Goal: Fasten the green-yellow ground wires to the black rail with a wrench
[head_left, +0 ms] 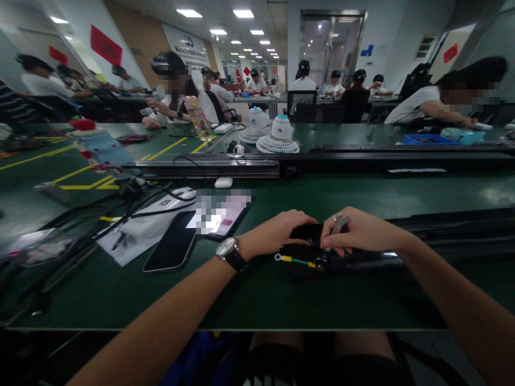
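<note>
My left hand (pixel 277 230), with a wristwatch (pixel 230 252) on its wrist, rests on top of a small black part (pixel 306 234) lying on the green table (pixel 257 300). My right hand (pixel 362 231) grips a small silver wrench (pixel 337 225), its lower end set on a fastener (pixel 321 262) at the part's front edge. A yellow-green wire (pixel 295 261) with a ring terminal runs out to the left from that fastener. The black part continues to the right as a long dark rail (pixel 450 241).
Two phones (pixel 171 246) and papers (pixel 132 233) lie left of my hands among black cables (pixel 80 220). A black conveyor rail (pixel 322 161) crosses the table behind, with two small white fans (pixel 278 136) beyond it. Several people sit at benches further back.
</note>
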The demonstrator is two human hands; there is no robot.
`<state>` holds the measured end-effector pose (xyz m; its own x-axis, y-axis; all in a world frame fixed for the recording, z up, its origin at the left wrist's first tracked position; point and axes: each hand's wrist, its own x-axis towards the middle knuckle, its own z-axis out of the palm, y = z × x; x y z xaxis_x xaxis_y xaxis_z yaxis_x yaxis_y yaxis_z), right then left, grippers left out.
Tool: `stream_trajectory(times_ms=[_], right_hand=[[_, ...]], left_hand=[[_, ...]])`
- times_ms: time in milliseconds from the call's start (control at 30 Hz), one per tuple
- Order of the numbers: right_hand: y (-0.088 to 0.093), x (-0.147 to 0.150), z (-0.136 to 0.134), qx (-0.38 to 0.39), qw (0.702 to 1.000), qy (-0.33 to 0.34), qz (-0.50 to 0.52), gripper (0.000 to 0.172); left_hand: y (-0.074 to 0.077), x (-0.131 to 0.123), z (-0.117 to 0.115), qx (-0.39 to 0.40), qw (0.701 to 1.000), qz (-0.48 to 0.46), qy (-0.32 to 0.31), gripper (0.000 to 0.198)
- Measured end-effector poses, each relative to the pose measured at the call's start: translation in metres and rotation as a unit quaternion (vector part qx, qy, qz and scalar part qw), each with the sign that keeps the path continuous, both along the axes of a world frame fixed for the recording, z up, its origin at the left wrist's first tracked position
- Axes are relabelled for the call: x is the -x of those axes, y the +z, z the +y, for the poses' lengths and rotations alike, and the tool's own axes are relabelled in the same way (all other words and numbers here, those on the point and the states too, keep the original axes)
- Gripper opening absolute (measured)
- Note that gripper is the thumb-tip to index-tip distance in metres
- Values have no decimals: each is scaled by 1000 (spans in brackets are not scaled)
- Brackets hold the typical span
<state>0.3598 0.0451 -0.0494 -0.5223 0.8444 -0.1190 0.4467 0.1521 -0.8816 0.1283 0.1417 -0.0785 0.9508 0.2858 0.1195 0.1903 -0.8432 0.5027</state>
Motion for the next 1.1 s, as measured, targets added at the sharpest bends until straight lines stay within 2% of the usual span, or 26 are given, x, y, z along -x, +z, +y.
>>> stream_trajectory(times_ms=[200,367,500,867,1100], right_hand=[[-1,1,-2,-44,999,-19,12,29],[-2,0,-3,-67,997,-37,9,30],[-2,0,-2,-84,996,-29,6,28],[-6,1,-2,-72,997,-2,-4,23],[-2,-3,-2,-48,999,24,2,26]], left_hand=[[0,-1,-2,-11,1000,4,14,37],[2,-1,-1,-6,1000,13,1,36],[4,-1,-1,3,1000,21,3,36],[3,0,-1,14,1000,19,3,41],[1,0,1,7,1000,18,3,45]])
